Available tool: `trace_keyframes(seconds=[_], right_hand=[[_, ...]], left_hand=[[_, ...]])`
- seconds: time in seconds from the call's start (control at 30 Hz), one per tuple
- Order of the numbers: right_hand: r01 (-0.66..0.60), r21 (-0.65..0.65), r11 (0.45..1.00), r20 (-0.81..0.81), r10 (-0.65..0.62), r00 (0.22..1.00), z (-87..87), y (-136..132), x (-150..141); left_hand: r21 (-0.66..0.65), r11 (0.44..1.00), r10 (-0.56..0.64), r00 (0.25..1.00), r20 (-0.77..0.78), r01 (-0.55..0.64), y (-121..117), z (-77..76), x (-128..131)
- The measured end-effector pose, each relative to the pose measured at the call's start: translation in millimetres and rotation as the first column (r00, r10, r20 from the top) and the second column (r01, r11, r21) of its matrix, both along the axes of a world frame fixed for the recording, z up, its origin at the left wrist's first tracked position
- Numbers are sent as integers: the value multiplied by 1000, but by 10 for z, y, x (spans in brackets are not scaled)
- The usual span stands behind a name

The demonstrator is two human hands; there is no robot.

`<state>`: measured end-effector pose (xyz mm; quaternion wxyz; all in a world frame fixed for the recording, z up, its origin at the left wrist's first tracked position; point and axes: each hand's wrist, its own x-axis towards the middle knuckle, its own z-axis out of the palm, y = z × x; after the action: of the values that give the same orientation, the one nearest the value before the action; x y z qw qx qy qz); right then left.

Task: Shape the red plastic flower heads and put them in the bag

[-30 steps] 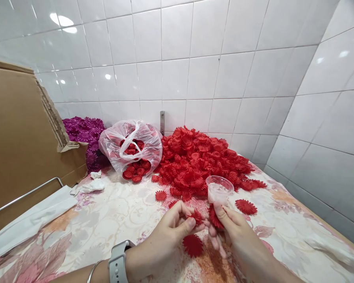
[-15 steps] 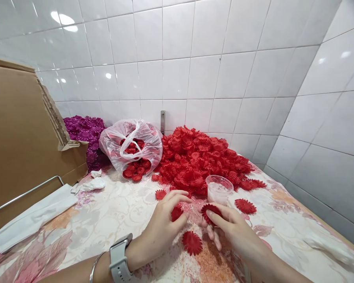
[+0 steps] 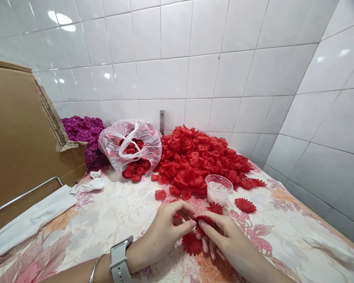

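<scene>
My right hand pinches a dark red fabric flower between thumb and fingers. At the flower's left edge, the thumb and fingertips of my left hand close on it. A watch with a pale strap and a metal bangle are on my left wrist. Just below the held flower, another red flower lies flat, partly covered by my fingers. One more flower lies beyond my right hand. More red petals show behind the left fingers, mostly hidden.
Behind my hands stands a clear plastic cup with whitish contents, before a big heap of red flowers. A tied plastic bag of flowers sits left of it, near purple flowers. A cardboard box borders the left.
My hands have come together; the right moved left with its flower to meet the left fingertips. A flower beyond my right hand is now visible in front of the cup.
</scene>
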<state>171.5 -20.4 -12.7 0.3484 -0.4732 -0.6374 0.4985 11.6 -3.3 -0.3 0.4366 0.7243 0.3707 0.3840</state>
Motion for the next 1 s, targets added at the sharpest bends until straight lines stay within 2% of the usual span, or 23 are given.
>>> trace_keyframes(seconds=[0.23,0.37,0.67,0.73,0.87,1.0], right_hand=[[13,-112,994,-164,-32,986,10,26,3],[47,-149,988,-198,-77,977,1,41,0],[78,-157,984,-118,-98,988,-81,44,9],[88,-131,988,-61,-96,993,-95,45,13],[113,11,993,3,-114,994,-64,44,16],[97,-17,995,11,-97,995,-11,16,5]], left_hand=[[13,1000,-24,1000,15,24,3,-18,4],[34,999,-28,1000,-3,28,20,-18,1],[-114,993,-37,997,62,44,27,-64,-1],[-147,987,-45,995,94,58,26,-85,-1],[-265,956,-77,980,185,125,3,-94,10],[-271,955,-84,984,158,125,-39,-46,24]])
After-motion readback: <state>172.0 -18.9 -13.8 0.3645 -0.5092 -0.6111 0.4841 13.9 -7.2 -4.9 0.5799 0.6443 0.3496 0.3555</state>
